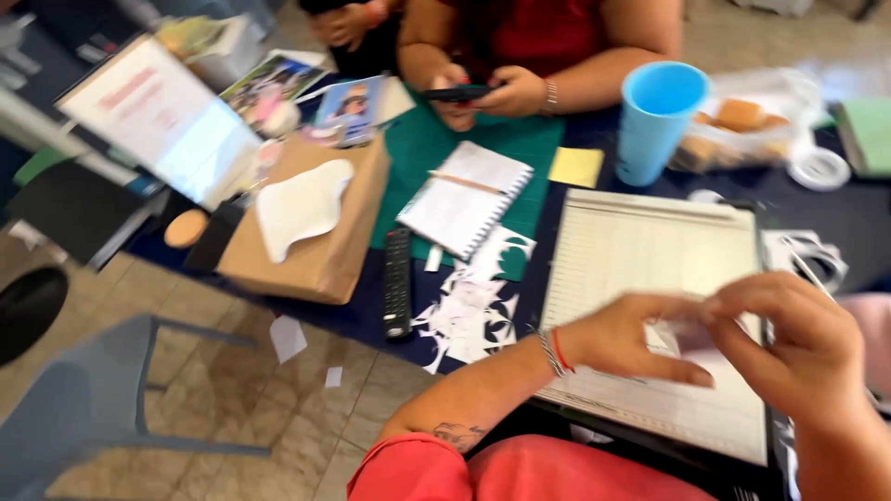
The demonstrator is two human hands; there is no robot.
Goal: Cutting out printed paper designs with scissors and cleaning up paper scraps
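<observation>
My left hand (636, 339) and my right hand (798, 348) meet above a white paper-trimmer board (650, 250) with grid lines. Both pinch a small, thin, pale scrap of paper or clear film (685, 327) between their fingertips; it is blurred. My left wrist wears a red string and a beaded bracelet. A pile of white paper cut-outs (469, 311) lies left of the board on the dark blue table.
A blue plastic cup (657, 119), yellow sticky note (575, 167), spiral notebook with a pencil (464, 197), black remote (397, 283), brown paper package (311, 250), photos and a tape roll (819, 169) lie around. A person opposite holds a phone (457, 93). A grey chair (93, 399) stands left.
</observation>
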